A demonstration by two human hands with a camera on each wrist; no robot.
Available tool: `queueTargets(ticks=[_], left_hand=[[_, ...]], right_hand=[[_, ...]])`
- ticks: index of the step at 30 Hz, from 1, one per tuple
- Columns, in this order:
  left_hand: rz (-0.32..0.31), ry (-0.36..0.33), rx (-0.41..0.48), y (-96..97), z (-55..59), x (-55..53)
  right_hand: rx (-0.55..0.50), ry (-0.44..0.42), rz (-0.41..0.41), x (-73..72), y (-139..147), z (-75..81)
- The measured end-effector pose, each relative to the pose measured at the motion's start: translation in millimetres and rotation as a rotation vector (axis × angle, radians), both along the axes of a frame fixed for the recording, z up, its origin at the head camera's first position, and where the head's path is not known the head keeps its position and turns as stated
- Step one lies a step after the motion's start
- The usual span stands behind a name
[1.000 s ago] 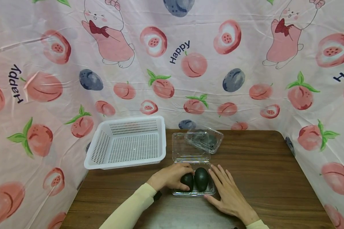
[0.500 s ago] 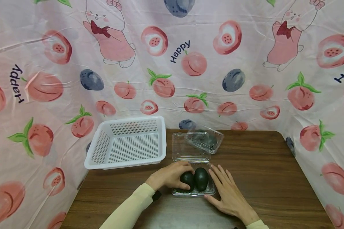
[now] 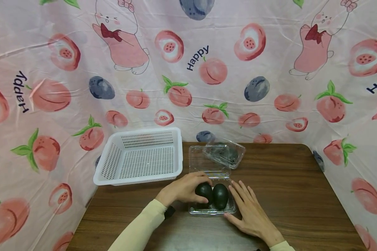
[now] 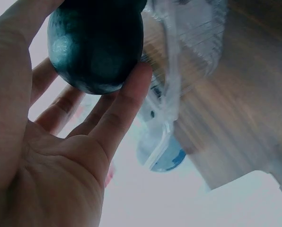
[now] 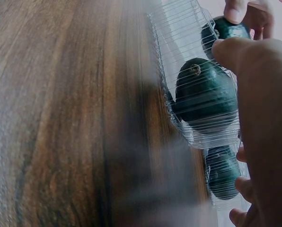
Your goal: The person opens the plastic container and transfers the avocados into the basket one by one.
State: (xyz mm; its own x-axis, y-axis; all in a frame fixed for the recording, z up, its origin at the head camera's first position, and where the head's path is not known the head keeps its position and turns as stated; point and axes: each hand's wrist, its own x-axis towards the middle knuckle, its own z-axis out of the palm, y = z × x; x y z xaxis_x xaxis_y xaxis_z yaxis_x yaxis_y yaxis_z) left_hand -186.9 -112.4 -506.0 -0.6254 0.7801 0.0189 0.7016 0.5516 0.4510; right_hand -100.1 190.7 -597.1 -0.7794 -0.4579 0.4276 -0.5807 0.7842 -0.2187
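A dark green avocado is gripped by my left hand, thumb in front and fingers behind. It sits at the left side of a clear plastic clamshell box, tilted and slightly raised. Beside it in the box lies a second avocado. My right hand rests with straight fingers against the box's right side, thumb at the front corner. The left wrist view shows the held avocado between thumb and fingers. In the right wrist view the other avocado shows through the ribbed plastic wall.
The box's lid stands folded back. Behind it, another clear box with dark avocados inside overlaps the lid. A white perforated basket stands at the back left. Printed cloth hangs around the wooden table.
My left hand has shifted slightly up and left, taking the left avocado with it and tilting it. My right hand and the box have stayed in place.
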Motion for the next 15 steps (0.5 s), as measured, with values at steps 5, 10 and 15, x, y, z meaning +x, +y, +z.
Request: queueTargets(ticks=[5, 10, 15], left_hand=[[0.011, -0.009, 0.035, -2.1, 9.4, 0.1], [0.009, -0.002, 0.086, -4.8, 16.8, -2.4], [0.015, -0.002, 0.120, -9.7, 23.4, -5.4]], right_hand=[[0.001, -0.006, -0.004, 0.8, -0.2, -0.2], [0.002, -0.004, -0.006, 1.2, -0.3, -0.2], [0.000, 0.003, -0.006, 1.4, -0.6, -0.5]])
